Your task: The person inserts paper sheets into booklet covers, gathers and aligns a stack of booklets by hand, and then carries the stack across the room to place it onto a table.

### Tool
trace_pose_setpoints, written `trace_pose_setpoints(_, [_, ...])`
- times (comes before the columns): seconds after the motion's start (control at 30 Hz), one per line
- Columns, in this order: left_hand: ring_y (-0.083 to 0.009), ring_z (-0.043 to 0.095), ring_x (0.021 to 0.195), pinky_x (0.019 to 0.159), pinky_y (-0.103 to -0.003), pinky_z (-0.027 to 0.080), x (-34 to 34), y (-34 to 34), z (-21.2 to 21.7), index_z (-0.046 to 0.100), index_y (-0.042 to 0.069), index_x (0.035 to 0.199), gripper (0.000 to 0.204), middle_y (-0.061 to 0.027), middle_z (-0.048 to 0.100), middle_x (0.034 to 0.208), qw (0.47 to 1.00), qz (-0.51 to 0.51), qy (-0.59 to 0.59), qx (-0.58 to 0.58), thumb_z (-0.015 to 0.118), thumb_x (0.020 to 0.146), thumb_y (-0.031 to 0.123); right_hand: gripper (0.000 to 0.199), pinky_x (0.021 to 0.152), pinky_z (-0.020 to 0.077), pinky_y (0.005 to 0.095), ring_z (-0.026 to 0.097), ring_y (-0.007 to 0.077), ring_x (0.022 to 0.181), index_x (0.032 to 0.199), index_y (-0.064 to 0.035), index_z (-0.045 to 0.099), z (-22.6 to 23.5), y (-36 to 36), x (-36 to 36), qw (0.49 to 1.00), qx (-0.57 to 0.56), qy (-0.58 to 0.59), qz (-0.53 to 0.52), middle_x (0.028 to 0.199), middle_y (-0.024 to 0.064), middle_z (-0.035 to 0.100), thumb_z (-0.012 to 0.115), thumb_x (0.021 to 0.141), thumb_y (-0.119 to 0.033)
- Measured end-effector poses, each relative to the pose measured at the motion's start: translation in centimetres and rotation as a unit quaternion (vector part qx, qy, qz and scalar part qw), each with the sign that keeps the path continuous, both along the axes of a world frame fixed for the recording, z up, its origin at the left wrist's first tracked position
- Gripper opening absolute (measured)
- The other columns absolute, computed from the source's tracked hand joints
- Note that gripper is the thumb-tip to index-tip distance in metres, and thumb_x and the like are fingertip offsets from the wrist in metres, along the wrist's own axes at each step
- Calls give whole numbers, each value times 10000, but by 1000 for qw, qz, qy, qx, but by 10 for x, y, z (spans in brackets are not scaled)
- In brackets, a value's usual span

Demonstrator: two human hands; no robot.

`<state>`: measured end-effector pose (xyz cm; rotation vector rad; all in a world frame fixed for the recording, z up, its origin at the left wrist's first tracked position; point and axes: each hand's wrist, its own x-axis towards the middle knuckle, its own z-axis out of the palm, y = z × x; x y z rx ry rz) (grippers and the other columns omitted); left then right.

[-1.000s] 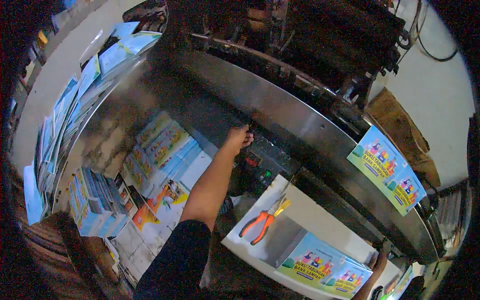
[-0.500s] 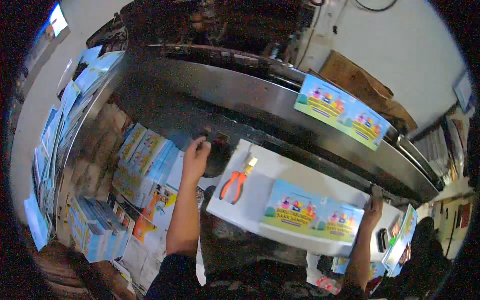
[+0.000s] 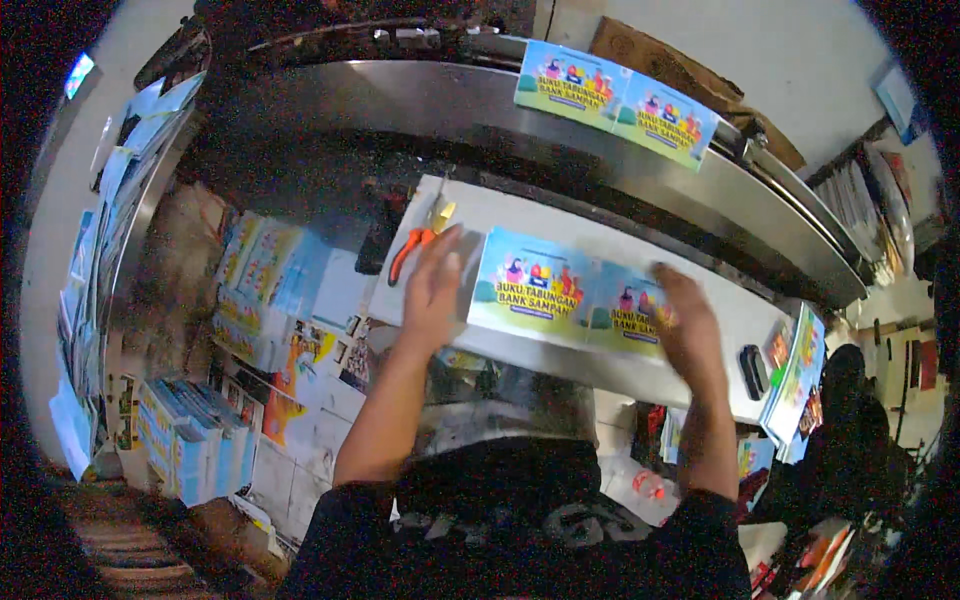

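Both hands are down on the white tabletop (image 3: 700, 285), either side of a colourful printed sheet (image 3: 570, 292) that lies flat in the middle of it. The left hand (image 3: 435, 285) rests flat at the sheet's left edge, fingers spread, its grip closed on nothing. The right hand (image 3: 685, 320) lies over the sheet's right end, fingers loosely extended, blurred. Orange-handled pliers (image 3: 415, 243) lie just beside the left hand. Another printed sheet (image 3: 617, 102) sits on the steel machine (image 3: 400, 100) behind.
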<state>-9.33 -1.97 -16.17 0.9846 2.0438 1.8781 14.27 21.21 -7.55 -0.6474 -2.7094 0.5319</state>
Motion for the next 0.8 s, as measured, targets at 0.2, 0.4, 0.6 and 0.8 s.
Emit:
trace_pose_setpoints(0.2, [-226,343,1325,1095,-333,239,0,46,0,333,-10,1404,571,-149,365,1436,978,-114,-166,52,272,1005,394,589,1043,363,442,363,356,1305,1263,-46,510,-20,-47,3,965,152,-148,155,1385,161,423,658,797,-374])
trace_pose_setpoints(0.4, [-209,422,1233,1049,-307,304,-1,45,-5,391,-12,1361,533,-124,470,1323,955,-137,-242,102,305,1007,377,602,1000,405,434,430,349,1243,1236,-43,522,-29,-48,-4,958,196,-140,157,1339,152,466,689,763,-375])
trace_pose_setpoints(0.6, [-217,455,1210,1061,-347,304,-10,55,-17,451,82,1350,657,-80,487,1327,974,-138,-176,37,186,974,551,526,872,484,413,609,335,993,1128,-82,589,12,-27,-25,963,29,-209,165,1095,145,634,707,738,-415])
trace_pose_setpoints(0.8, [-250,337,1327,1115,-340,199,-15,51,-27,418,14,1362,736,-137,418,1400,945,-192,-229,137,156,965,576,346,724,488,471,606,415,830,1131,-74,560,39,-3,-36,950,-60,-256,167,936,199,638,615,832,-240])
